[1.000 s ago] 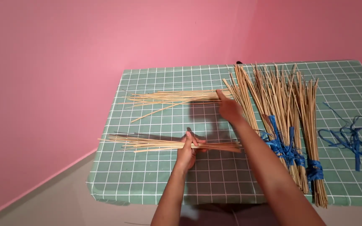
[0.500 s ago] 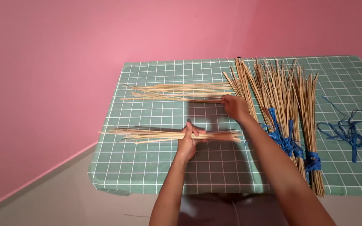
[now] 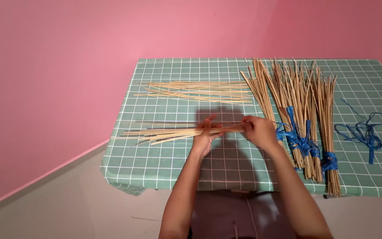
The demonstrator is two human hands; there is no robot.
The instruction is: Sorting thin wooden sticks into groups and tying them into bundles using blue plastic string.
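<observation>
A thin bundle of pale straw sticks (image 3: 169, 133) lies level just above the green checked tablecloth (image 3: 226, 163). My left hand (image 3: 205, 138) grips it around the middle. My right hand (image 3: 258, 131) closes on the bundle's right end. A loose pile of the same sticks (image 3: 200, 91) rests further back on the table, untouched by either hand.
Bundles of sticks tied with blue ribbon (image 3: 299, 106) lie lengthwise at the right of the table. Loose blue ribbon (image 3: 362, 132) lies beyond them near the right edge. Pink walls (image 3: 67, 88) stand behind and to the left. The table's front edge is close to my arms.
My right hand left the far loose pile and came back to the right end of the bundle that my left hand holds. The view shifted slightly.
</observation>
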